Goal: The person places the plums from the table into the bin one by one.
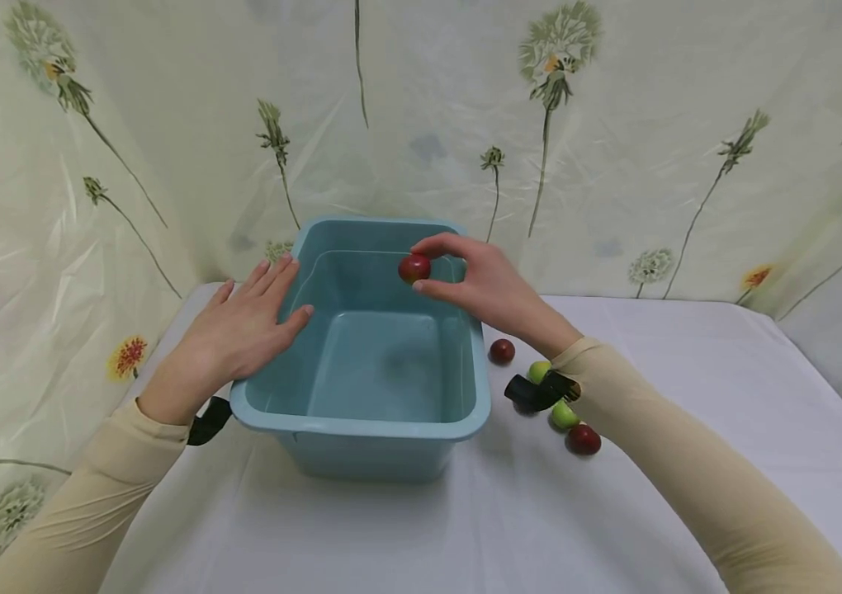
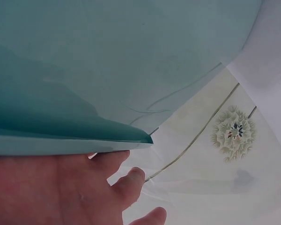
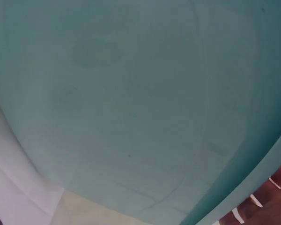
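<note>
A blue plastic basin (image 1: 361, 427) stands upright on the table, its visible floor bare. Over its far right part, my right hand (image 1: 495, 289) pinches a small round red fruit (image 1: 413, 269) between thumb and fingers, above the basin's floor. On the basin's left rim rests my left hand (image 1: 243, 330), its fingers extended and thumb reaching over the inside. The left wrist view shows that hand's fingers (image 2: 124, 185) along the rim, beside the outer wall (image 2: 107, 61). In the right wrist view, fingers (image 3: 267, 201) show past the rim at the lower right; the held fruit is hidden there.
Right of the basin, a red fruit (image 1: 502, 352), a green fruit (image 1: 564, 415) and several others lie on the white tablecloth (image 1: 688, 371), partly covered by the right wrist's black strap (image 1: 540, 391). A dandelion-print curtain (image 1: 421, 99) hangs behind the table and at its left.
</note>
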A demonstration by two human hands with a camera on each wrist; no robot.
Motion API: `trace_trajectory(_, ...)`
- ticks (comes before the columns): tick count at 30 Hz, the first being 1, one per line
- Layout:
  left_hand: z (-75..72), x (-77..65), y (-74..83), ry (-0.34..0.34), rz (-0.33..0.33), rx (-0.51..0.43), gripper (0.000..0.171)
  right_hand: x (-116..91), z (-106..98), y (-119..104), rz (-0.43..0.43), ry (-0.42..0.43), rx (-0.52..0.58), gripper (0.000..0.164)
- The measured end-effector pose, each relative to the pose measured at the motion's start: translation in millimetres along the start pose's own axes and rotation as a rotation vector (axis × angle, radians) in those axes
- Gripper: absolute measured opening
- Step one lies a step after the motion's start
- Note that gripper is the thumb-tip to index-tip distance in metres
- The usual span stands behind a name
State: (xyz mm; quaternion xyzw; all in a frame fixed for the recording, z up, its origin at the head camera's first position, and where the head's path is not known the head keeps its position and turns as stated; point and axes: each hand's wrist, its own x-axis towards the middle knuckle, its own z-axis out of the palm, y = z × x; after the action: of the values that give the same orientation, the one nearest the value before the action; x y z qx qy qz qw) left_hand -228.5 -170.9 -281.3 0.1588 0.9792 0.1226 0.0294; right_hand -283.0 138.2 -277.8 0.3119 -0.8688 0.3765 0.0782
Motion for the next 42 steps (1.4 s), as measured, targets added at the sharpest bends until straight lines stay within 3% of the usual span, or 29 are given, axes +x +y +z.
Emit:
trace_trajectory(10,-1.0,-0.1,0.5,-0.004,-0.007,-0.008,0.074,22,9,-8,-0.026,-0.139,-0.025,0.033)
trace_trajectory(19,-0.1,-0.5,0.0,0.001,-0.004,-0.008,0.074,33,17,-11,0.022,-0.259,-0.066,0.036)
trace_trajectory(34,1.1,1.5,1.4,-0.008,-0.02,-0.002,0.075,28,10,-8,-0.005,-0.198,-0.006,0.044)
trace_trajectory(42,0.2,0.4,1.3,0.001,-0.014,0.006,0.074,18,-2,-15,-0.022,-0.119,0.04,0.044)
